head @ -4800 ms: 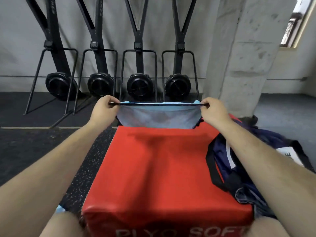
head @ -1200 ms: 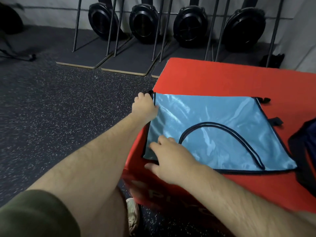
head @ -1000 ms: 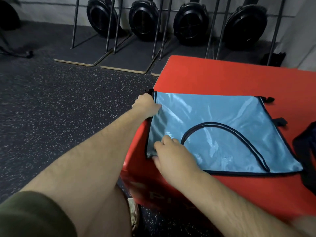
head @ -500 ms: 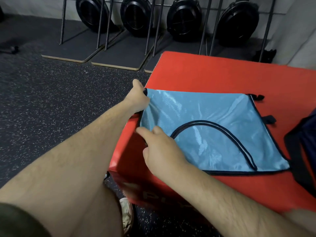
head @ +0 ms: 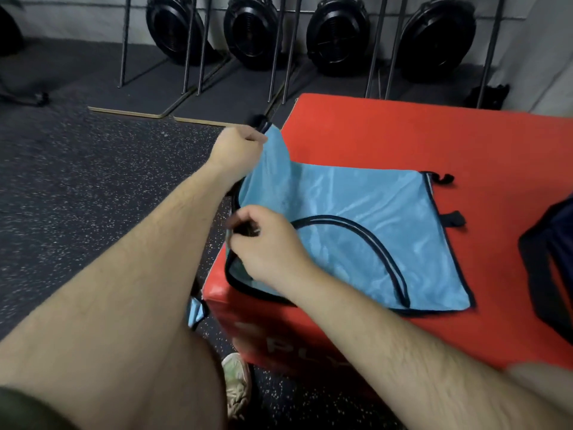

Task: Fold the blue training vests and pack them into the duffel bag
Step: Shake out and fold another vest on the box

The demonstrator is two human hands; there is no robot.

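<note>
Over to the red box (head: 403, 135): spread across the left part of its top, a blue vest (head: 372, 231) with black trim. Mostly flat and shiny, with a curved black-edged opening showing on the upper layer.

Gripped at the far-left corner by the left hand (head: 237, 147), fingers curled tight round fabric and trim. That corner held up clear of the box's top, out past its left edge.

Pinched lower down by the right hand (head: 266, 243), thumb and fingers closed on the vest's black-edged left border, right by the box's near-left corner. Between the two grips, a loose fold of blue.

Poking out of the vest's right edge and lying on the red surface, two short black tabs (head: 454, 218).

At the box's right side, cut off by the frame and apart from the vest, the dark navy duffel bag (head: 552, 268).

Low beside the box's near-left corner, a scrap of more blue fabric (head: 196, 311). In front of the box, a pale shoe (head: 237, 383) on the speckled floor (head: 93, 197). Beyond the box's far side, along the wall, a row of black flywheels (head: 338, 35) on metal frames.
</note>
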